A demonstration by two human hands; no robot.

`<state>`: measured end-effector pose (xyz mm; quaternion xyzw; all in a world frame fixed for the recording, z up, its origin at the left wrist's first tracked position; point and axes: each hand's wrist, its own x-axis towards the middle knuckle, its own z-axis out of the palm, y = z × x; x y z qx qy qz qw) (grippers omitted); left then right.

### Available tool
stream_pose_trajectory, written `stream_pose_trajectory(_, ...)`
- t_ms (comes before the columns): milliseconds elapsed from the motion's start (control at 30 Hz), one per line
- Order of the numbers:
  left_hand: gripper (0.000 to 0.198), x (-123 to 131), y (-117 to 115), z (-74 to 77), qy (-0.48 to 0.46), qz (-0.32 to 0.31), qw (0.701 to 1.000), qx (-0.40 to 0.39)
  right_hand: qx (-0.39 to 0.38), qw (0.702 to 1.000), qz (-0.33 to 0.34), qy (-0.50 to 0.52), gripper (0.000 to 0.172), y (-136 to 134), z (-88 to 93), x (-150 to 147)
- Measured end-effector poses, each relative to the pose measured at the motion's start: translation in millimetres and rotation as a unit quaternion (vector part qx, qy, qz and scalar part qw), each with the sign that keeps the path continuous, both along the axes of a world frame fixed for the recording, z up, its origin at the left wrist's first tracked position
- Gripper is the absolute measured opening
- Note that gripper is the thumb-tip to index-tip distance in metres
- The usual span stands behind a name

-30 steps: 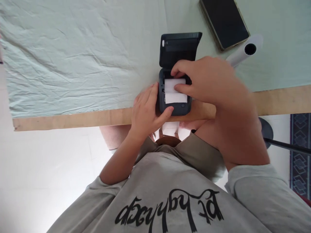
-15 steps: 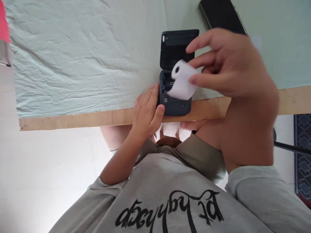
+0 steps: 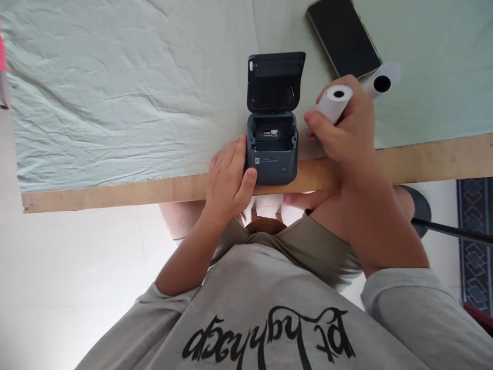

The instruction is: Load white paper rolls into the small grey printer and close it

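A small dark printer (image 3: 272, 167) sits at the table's front edge with its lid (image 3: 275, 82) raised and its paper bay bare of any roll. Against the printer's left side rests my left hand (image 3: 229, 180), fingers stretched out and thumb at the front corner. To the right of the printer, my right hand (image 3: 348, 126) is wrapped round a white paper roll (image 3: 333, 105), held upright with its hollow core facing up. Just behind that hand stands a second white roll (image 3: 392, 73) with a wider dark core.
A black phone (image 3: 344, 38) lies behind the rolls. Wrinkled pale green cloth (image 3: 127, 92) covers the table, whose wooden edge (image 3: 115, 197) runs along the front. Something pink (image 3: 2, 54) shows at the far left.
My right hand has moved right and down with the roll, away from above the printer, and the roll's loose paper no longer hangs out. My left hand stays at the printer.
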<state>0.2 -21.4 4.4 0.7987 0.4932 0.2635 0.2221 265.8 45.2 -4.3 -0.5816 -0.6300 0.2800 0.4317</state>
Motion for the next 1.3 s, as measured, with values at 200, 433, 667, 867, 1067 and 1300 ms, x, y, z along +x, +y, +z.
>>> stream_pose_trajectory(200, 0.084, -0.3, 0.8, -2.7, 0.008, 0.0, 1.0, 0.01, 0.025, 0.995, -0.01, -0.095, 0.054, -6.3, 15.2, -4.7)
stream_pose_trajectory(433, 0.083, -1.3, 0.8, -4.2, 0.009, 0.0, 1.0, 0.017, -0.021, 0.99, -0.005, -0.137, 0.064, -8.3, 19.1, -13.0)
stream_pose_trajectory(667, 0.086, -0.1, 0.5, -3.4, 0.019, 0.001, 1.0, 0.016, 0.222, 0.959, -0.099, -0.145, 0.047, -22.6, 39.4, 22.8)
stream_pose_trajectory(867, 0.086, 1.3, 0.6, -1.1, 0.023, 0.006, 0.999, 0.021, 0.267, 0.923, -0.167, -0.22, 0.052, 5.9, -2.7, 69.1)
stream_pose_trajectory(1067, 0.088, 1.7, 1.6, -2.8, 0.017, 0.004, 0.999, 0.034, 0.114, 0.932, -0.209, -0.273, 0.046, 9.8, -2.5, 60.7)
stream_pose_trajectory(1300, 0.085, 1.1, 1.0, -2.8, 0.022, 0.005, 1.0, 0.013, 0.094, 0.955, -0.115, -0.258, 0.064, 0.4, 6.4, 61.9)
